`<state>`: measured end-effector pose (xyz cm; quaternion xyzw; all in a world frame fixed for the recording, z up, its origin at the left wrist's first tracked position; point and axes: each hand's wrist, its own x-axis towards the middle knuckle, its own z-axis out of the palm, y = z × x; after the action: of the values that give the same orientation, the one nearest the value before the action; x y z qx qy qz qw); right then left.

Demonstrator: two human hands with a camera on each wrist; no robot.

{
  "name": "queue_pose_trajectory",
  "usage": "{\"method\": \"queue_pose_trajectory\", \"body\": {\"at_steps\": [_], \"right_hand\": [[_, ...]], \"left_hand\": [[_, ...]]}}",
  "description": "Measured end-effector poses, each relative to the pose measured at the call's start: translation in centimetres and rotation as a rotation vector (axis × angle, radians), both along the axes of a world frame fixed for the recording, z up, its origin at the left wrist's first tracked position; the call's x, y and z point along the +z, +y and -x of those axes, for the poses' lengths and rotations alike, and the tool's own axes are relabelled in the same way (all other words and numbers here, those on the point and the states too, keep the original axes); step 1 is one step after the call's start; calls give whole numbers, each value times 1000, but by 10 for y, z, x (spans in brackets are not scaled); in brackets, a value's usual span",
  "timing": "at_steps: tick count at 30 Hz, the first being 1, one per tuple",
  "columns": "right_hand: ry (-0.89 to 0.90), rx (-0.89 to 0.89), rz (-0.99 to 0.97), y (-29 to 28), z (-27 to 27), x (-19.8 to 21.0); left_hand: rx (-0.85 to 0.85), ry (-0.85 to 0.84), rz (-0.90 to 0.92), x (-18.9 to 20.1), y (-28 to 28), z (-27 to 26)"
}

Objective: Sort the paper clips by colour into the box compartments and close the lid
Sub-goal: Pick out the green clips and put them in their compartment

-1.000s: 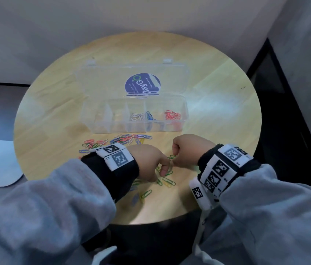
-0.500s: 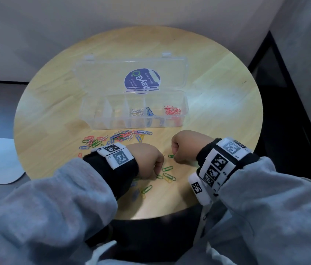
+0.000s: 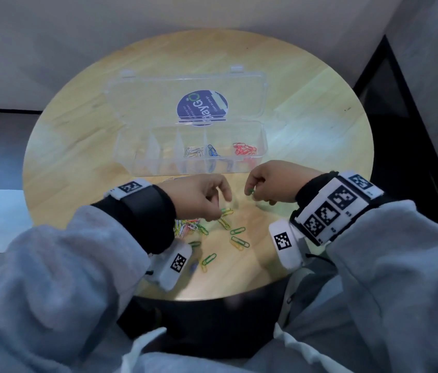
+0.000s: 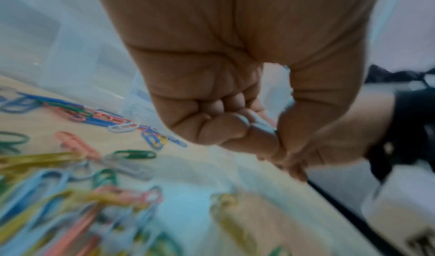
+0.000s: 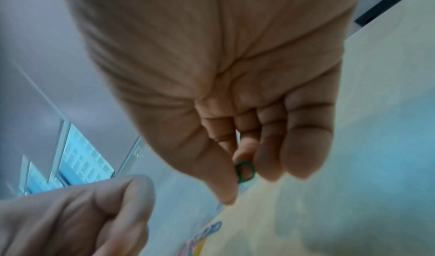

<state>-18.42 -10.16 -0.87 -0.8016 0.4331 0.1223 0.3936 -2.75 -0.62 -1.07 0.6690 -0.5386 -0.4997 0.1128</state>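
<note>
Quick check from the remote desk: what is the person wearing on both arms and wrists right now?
Both arms are in loose grey fleece sleeves with black cuffs beneath. Each wrist carries a black band holding white blocks printed with black square fiducial markers, plus a white camera pod bearing its own marker. The left hand and right hand are bare, with no gloves.

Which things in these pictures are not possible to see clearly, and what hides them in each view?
- Left hand, head view: the green and yellow clips lie at its fingertips, but the fingers hide whether it grips one; in the left wrist view no clip shows.
- Green paper clip, right wrist view: only one loop shows; the right hand hides the rest.
- Loose clips, left wrist view: the near ones are blurred.
- Box, head view: contents of the left compartments are too faint.
</note>
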Motion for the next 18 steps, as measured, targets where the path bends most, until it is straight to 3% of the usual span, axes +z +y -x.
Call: {"method": "queue_pose_trajectory", "body": {"at_steps": [5,10,12,15,18], "right_hand": [[-66,-67,-128,-6,5,6],[-266,-210,-328,-10,9,13],[-348,-277,-381,-12,11,17],[-419,-337,-417,-15,12,21],[-399,-335,-380,-14,11,21]], "left_hand": [[149,253,-98,14,-7,-5],[274,277,-132,11,-8,6],[162,79,-119,8,-8,15],[-165,-356,-79,-2,-6,30],[-270,-583,-6,-12,-3,46]]}}
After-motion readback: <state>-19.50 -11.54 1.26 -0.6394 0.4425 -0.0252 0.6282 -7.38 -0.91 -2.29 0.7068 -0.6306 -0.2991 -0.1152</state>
